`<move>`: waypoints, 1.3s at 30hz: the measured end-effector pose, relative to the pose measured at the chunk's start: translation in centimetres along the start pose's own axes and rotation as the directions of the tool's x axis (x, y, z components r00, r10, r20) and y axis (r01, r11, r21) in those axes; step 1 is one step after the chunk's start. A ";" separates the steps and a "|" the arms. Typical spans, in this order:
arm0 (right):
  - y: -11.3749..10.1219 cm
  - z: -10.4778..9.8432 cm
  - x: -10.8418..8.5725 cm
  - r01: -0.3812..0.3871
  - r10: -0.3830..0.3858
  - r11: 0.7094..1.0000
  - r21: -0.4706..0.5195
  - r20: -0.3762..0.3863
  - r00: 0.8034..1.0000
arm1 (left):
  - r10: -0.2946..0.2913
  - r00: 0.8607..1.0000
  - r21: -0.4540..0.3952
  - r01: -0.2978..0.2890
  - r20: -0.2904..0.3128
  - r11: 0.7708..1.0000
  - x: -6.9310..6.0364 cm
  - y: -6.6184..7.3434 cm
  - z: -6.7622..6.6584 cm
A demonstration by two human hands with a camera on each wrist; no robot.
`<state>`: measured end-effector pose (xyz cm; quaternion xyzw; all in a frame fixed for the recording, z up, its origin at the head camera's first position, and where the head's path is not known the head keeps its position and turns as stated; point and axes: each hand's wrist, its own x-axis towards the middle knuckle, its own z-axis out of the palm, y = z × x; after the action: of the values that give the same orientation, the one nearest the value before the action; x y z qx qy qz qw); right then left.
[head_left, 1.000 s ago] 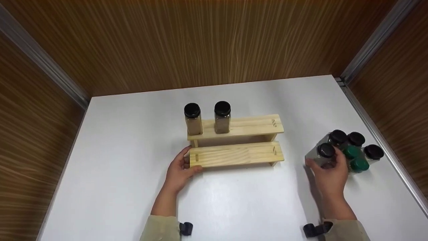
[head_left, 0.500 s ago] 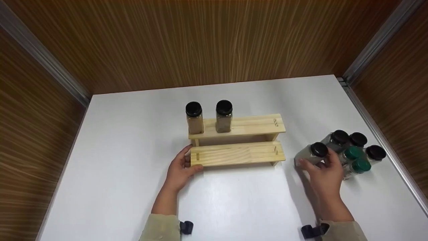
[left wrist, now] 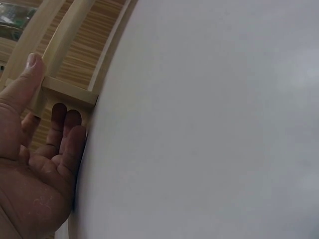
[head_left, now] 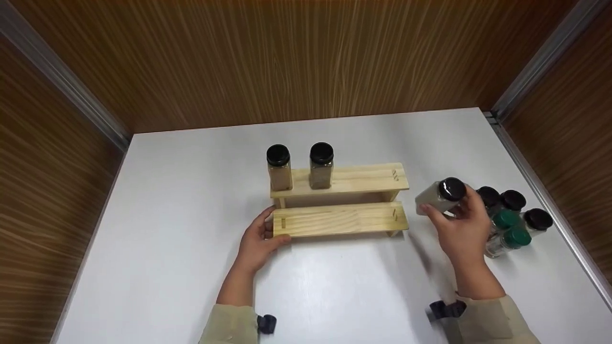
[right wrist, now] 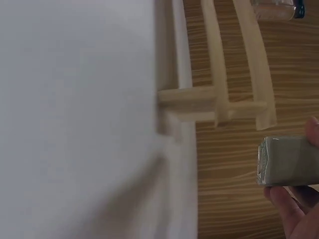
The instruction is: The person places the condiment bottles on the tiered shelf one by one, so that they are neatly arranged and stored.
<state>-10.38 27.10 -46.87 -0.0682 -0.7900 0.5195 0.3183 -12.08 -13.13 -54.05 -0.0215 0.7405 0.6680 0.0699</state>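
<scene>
My left hand [head_left: 256,246] holds the left end of a two-tier wooden spice rack [head_left: 339,220], thumb over the lower shelf's front edge and the other fingers round its end. In the left wrist view the fingers [left wrist: 73,144] bend in under the shelf. Off to the right, my right hand [head_left: 464,234] grips a square spice jar [head_left: 431,198] with a black lid, tilted and raised above the table. Its contents look greyish in the right wrist view, where the jar's base [right wrist: 284,160] points toward the rack. Two black-lidded jars [head_left: 280,177] [head_left: 321,176] stand on the upper shelf.
Right of my right hand several jars stand close together, with black lids [head_left: 538,219] and green lids [head_left: 517,236]. The white table [head_left: 181,215] meets wood-grain panels [head_left: 306,62] at the back and both sides.
My right hand has drawn the jar leftward out of the group, then lifted and tilted it. The left hand stays on the rack.
</scene>
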 end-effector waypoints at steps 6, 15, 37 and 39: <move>-2.1 1.6 1.3 0.094 -0.096 0.993 0.066 0.034 0.995 | 0.018 1.000 -0.007 -0.018 0.003 1.000 -0.2 0.0 0.1; -4.0 4.2 2.6 0.184 -0.193 0.979 0.093 0.103 0.976 | 0.006 1.000 -0.006 -0.006 -0.001 1.000 -0.2 0.2 0.4; -4.6 9.7 3.4 0.226 -0.238 0.971 0.079 0.245 0.940 | -0.005 1.000 0.005 0.005 -0.011 1.000 -0.3 0.3 0.2; -4.7 10.0 3.5 0.210 -0.224 0.974 0.082 0.251 0.942 | 0.000 1.000 0.008 0.000 -0.008 1.000 -0.2 0.2 0.2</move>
<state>-17.81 18.74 -43.84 0.0962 -0.8132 0.5066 0.2699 -11.85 -12.95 -53.86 -0.0238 0.7436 0.6648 0.0669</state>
